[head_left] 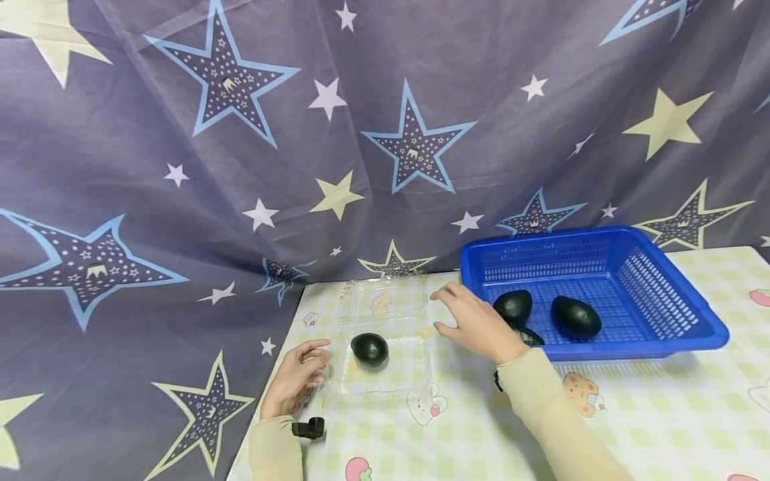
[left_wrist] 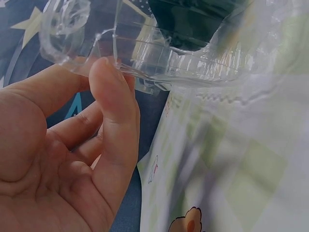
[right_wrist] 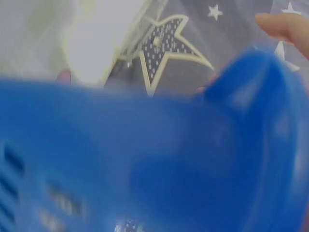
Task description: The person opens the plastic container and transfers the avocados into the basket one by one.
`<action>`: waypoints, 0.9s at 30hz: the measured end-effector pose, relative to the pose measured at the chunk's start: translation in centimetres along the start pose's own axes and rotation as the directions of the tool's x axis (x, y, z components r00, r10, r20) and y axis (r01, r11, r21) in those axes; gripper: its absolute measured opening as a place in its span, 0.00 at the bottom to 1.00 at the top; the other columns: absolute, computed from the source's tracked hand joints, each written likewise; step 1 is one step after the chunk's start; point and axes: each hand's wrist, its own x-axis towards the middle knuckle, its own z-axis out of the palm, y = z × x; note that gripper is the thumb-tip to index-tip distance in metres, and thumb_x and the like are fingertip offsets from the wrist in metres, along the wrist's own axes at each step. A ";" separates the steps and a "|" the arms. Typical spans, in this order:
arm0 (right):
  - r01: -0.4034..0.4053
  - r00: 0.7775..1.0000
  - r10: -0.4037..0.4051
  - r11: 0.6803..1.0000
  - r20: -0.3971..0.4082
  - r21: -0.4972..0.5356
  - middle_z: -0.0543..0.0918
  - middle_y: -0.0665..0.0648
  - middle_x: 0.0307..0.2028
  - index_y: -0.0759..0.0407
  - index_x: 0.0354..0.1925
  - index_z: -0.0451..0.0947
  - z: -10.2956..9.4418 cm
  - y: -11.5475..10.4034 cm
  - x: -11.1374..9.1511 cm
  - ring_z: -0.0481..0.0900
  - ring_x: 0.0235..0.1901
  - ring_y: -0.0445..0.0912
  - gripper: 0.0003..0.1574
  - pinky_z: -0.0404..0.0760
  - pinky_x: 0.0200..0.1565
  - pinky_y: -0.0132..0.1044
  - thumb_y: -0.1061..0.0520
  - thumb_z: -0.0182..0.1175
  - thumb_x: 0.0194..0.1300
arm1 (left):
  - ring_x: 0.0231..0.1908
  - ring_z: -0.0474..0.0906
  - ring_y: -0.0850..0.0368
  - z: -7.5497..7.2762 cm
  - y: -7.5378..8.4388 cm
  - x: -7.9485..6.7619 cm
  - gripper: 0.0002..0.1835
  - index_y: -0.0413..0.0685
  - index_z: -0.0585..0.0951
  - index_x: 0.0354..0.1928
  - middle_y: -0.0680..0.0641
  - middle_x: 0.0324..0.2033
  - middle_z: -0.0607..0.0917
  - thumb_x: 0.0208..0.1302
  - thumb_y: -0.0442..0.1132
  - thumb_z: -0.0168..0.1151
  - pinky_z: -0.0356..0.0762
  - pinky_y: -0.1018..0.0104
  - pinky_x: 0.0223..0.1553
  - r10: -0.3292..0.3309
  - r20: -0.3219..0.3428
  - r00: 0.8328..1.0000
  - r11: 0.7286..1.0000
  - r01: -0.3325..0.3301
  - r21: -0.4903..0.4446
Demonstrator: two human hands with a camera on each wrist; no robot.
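A dark green avocado (head_left: 369,350) lies in the base of a clear plastic clamshell box (head_left: 388,387), whose lid (head_left: 385,298) is folded back toward the curtain. My left hand (head_left: 297,375) is at the box's left edge. In the left wrist view its thumb (left_wrist: 112,92) and a finger behind it pinch the plastic edge. Between the box and the blue basket (head_left: 692,344), my right hand (head_left: 475,322) hovers with loosely bent fingers and nothing in them. The basket wall (right_wrist: 145,159) fills most of the right wrist view and hides much of that hand.
Several more avocados (head_left: 575,317) lie in the basket, toward its left and front. A checked cloth (head_left: 457,434) covers the table. Behind it hangs a star-patterned curtain (head_left: 337,247), which also runs down the table's left side.
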 end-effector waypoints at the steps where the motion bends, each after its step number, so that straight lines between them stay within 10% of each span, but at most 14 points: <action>1: 0.010 1.000 -0.010 1.000 -0.002 0.003 0.78 0.57 0.52 0.61 0.57 0.77 0.3 -0.2 0.1 0.79 0.51 0.51 0.27 0.82 0.50 0.46 0.52 0.69 0.62 | 0.26 0.75 0.61 0.0 0.0 0.0 0.27 0.36 0.72 0.65 0.45 0.41 0.81 0.67 0.37 0.65 0.79 0.72 0.24 0.000 0.001 1.000 1.000 0.000 -0.005; 16: 0.042 0.994 -0.050 0.996 0.096 0.079 0.76 0.55 0.53 0.58 0.58 0.77 4.7 -3.4 2.6 0.78 0.49 0.47 0.27 0.83 0.44 0.41 0.52 0.69 0.62 | 0.27 0.76 0.60 -0.2 0.0 -0.1 0.27 0.36 0.72 0.66 0.45 0.41 0.81 0.67 0.36 0.65 0.80 0.71 0.25 0.005 0.008 1.000 1.000 -0.005 -0.006; 27: 0.064 0.981 -0.085 0.990 0.177 0.123 0.74 0.59 0.59 0.63 0.64 0.72 6.7 -5.7 3.9 0.73 0.60 0.53 0.35 0.78 0.59 0.45 0.54 0.69 0.62 | 0.28 0.76 0.60 -0.3 -0.1 0.1 0.26 0.36 0.72 0.65 0.46 0.39 0.81 0.68 0.36 0.64 0.80 0.70 0.25 0.008 0.024 1.000 1.000 -0.007 -0.024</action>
